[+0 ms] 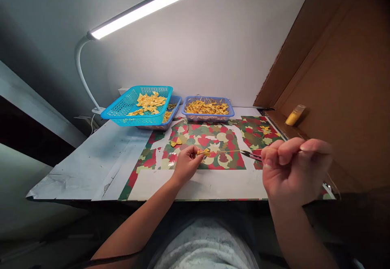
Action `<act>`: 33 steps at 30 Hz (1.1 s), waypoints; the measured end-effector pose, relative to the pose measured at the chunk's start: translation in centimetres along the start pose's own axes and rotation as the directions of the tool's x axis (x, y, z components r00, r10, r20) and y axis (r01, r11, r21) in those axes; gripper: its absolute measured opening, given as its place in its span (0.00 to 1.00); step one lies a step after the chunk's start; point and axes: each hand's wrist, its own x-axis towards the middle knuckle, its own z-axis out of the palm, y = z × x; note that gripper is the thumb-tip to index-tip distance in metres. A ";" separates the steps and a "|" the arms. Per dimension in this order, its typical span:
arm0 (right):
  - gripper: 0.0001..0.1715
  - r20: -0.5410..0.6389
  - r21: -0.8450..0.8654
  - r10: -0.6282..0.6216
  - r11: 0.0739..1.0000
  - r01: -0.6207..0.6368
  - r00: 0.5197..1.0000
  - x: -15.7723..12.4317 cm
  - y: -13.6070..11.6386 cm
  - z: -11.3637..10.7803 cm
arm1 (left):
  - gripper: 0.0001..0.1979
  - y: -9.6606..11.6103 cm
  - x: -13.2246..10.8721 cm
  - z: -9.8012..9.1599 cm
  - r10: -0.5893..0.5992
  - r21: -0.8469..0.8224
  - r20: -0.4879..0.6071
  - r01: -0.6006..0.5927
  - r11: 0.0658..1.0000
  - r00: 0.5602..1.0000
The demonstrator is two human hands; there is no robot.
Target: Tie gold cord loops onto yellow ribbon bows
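Small golden bow (204, 152), a thin yellow thread (228, 151) stretched taut rightward from it

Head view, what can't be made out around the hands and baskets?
In the head view:
Lower basket: mostly covered by the turquoise basket.
Dark-tipped tool: the rest hidden by the right hand.
Bow: partly covered by the left hand.
Yellow container: any marking too small to read.

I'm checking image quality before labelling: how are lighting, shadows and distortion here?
Head view: the lamp glares white; head view: darkness lies below the table; head view: the right hand looms large, probably from closeness and wide-angle distortion.
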 end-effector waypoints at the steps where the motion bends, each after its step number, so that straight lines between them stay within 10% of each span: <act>1: 0.07 0.000 -0.010 0.000 1.000 0.000 1.000 0.2 -0.1 -0.1 | 0.11 0.0 0.0 0.0 0.003 0.013 -0.005 -0.003 1.000 1.000; 33: 0.07 -0.155 -0.001 -0.073 0.997 0.073 0.985 1.6 -1.7 -1.5 | 0.09 0.3 -0.3 0.1 0.035 0.222 -0.002 -0.034 0.974 0.999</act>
